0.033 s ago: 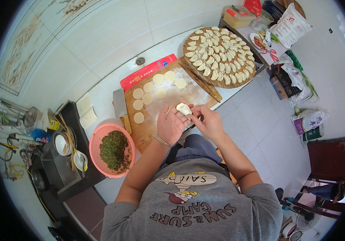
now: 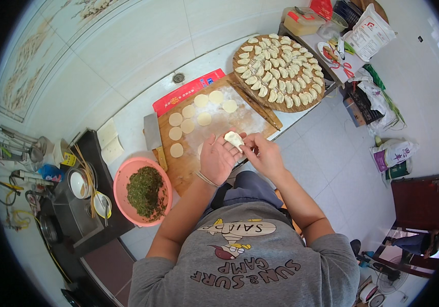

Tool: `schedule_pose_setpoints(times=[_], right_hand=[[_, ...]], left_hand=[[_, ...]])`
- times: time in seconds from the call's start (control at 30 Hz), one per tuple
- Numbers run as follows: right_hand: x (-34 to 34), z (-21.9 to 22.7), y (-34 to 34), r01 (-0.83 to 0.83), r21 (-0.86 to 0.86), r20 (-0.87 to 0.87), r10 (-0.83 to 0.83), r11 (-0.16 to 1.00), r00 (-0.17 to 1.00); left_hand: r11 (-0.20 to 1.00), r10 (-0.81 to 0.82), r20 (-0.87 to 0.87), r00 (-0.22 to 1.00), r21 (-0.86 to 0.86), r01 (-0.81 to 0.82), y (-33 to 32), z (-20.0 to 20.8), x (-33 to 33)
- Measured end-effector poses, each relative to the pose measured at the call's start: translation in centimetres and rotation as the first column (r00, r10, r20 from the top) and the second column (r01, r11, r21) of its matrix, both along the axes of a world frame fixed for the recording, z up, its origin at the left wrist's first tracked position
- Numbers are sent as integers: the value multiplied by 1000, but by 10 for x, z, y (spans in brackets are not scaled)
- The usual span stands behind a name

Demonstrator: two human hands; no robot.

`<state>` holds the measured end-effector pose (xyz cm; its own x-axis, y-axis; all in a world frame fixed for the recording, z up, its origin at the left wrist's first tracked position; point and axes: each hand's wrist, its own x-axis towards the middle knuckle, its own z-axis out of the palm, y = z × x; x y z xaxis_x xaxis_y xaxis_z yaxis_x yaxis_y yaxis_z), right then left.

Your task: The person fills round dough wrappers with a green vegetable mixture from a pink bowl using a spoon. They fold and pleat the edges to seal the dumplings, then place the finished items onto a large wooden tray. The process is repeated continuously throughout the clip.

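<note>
Left hand (image 2: 218, 159) lies palm up, fingers half curled, cradling a small pale folded dough dumpling (image 2: 233, 138) at its fingertips. Right hand (image 2: 263, 154) closes in from three o'clock, thumb and forefinger pinched on the dumpling's edge. Both hover over the floured wooden cutting board (image 2: 240, 120), where round white dough wrappers (image 2: 187, 125) lie at ten o'clock of the hands. Pink plastic bowl of chopped green filling (image 2: 144, 192) sits at eight o'clock; round woven tray of finished dumplings (image 2: 279, 73) at one o'clock. Risk, I'd judge: a seam pinched unevenly could gape and spill filling, or too hard a squeeze could tear the thin dough.
</note>
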<state>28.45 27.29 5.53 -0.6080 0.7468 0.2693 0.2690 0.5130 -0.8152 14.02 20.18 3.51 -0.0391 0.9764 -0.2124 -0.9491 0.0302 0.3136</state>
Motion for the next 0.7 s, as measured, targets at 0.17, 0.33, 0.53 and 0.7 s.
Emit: schedule_pose_setpoints(times=[0.17, 0.33, 0.53, 0.7], right_hand=[[-2, -2, 1, -13, 47, -13, 13, 999, 1000], [7, 1, 8, -99, 246, 6, 101, 964, 995], [11, 2, 10, -197, 497, 21, 216, 845, 976], [9, -1, 7, -144, 478, -15, 171, 866, 985]], left_hand=[[998, 55, -113, 992, -15, -57, 0, -8, 6], [998, 61, -41, 997, 0, -61, 0, -5, 3], [1000, 30, 48, 998, -4, -29, -2, -1, 3], [997, 63, 42, 997, -39, -61, -2, -2, 7]])
